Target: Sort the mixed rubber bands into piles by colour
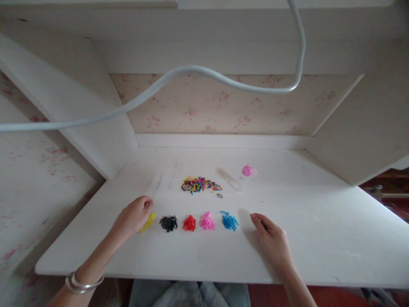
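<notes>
My left hand (134, 216) hovers at the pile of yellow rubber bands (148, 221), partly covering it. Its fingertips are pressed together, and whatever they may hold is too small to make out. To the right of the sorted piles, my right hand (271, 241) is closed with thumb against curled fingers; their contents are hidden. Between both hands lie small piles of black bands (168, 223), red bands (189, 223), pink bands (207, 221) and blue bands (229, 221). Behind them sits a larger heap of mixed-colour bands (200, 184), with one loose black band (219, 196) beside it.
A clear container with a pink lid (247, 171) is at the back right of the heap. The white desk (198, 260) has side panels and a back wall. A white cable (191, 69) hangs across the upper view, in front of the shelf.
</notes>
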